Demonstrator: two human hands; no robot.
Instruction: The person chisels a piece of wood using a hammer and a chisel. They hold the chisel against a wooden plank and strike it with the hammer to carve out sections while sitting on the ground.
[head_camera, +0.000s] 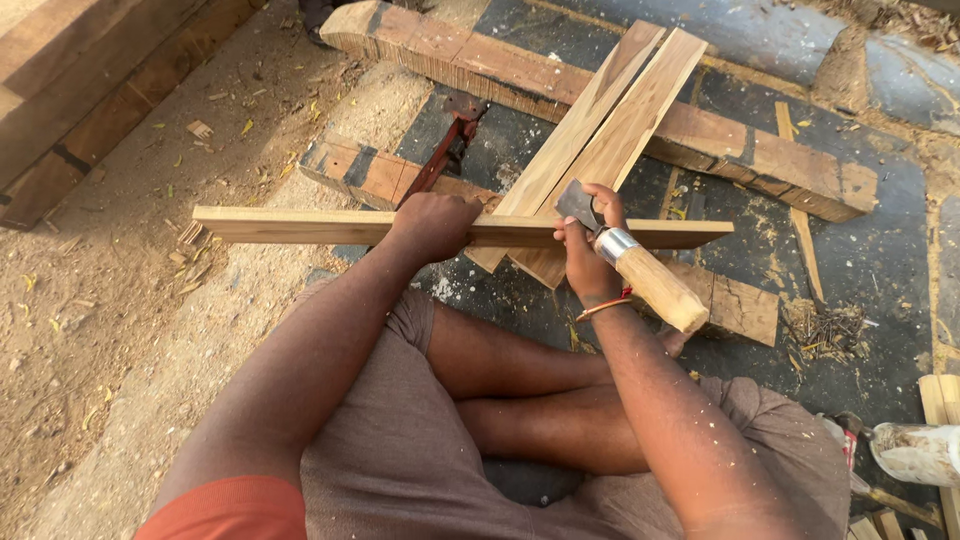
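On the ground, between the sitter's folded legs and a stack of boards: one thin wooden strip (300, 226) lies crosswise, being worked.
Left hand (432, 226): closed over the strip near its middle, knuckles up, pinning it down onto the pale planks beneath.
Right hand (585, 250): wrapped tight round a chisel (640, 268) just below its blade, thumb side toward the strip; an orange band sits at the wrist.
Chisel: flat dark blade touching the strip's near edge, bright metal collar, thick pale wooden handle pointing back toward the right knee.
Doing it well: I judge the cut wants the blade kept low and flat to the edge, pushed away from the holding hand — the two hands are near each other, so a slip along the strip could meet the left fingers.
Support: two pale planks (610, 130) lean side by side under the strip, their far ends resting on a long reddish beam (760, 150).
Nearby: a dark red metal tool (440, 155) lies against a short block (360, 170) just beyond the left hand — close enough to foul the strip if it slides that way.
Ground: sawdust to the left, dark slab to the right, with a heap of shavings (825, 330).
Right edge: a pale bag-like bundle (915, 452), partly cut off.
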